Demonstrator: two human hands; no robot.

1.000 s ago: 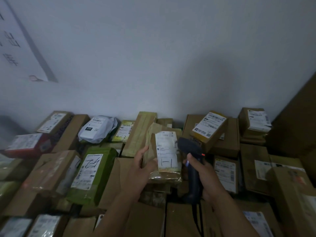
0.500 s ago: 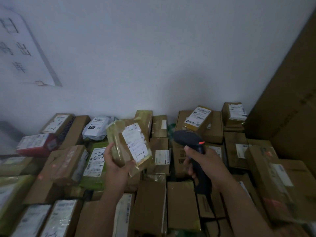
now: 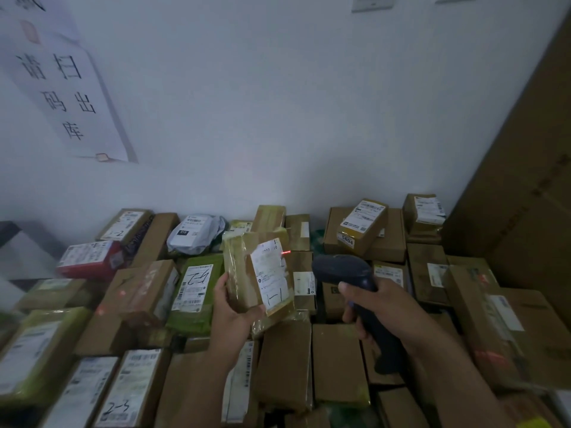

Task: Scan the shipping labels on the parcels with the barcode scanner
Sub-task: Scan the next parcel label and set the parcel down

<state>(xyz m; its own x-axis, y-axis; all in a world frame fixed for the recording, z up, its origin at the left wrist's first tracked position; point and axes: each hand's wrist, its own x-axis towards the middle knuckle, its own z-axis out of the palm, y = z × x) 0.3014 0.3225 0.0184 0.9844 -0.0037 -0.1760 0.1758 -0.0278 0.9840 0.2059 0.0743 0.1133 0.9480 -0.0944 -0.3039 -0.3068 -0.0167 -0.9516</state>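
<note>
My left hand (image 3: 233,310) grips a small taped cardboard parcel (image 3: 244,273) from below, lifted above the pile and tilted. Its white shipping label (image 3: 272,273) faces right and bears a handwritten "1-1". A red scan line falls on the label's upper right edge. My right hand (image 3: 380,307) holds the dark barcode scanner (image 3: 343,270) by its handle, its head pointing left at the label from a short distance.
Many cardboard parcels with labels cover the surface below, among them a green parcel (image 3: 197,288), a red one (image 3: 89,257) and a white mailer bag (image 3: 194,233). A tall cardboard box (image 3: 525,180) stands at the right. A paper sign (image 3: 65,94) hangs on the wall.
My left hand has turned the parcel so its label faces the scanner. The scanner has stayed aimed at it, and a red scan line now shows on the label.
</note>
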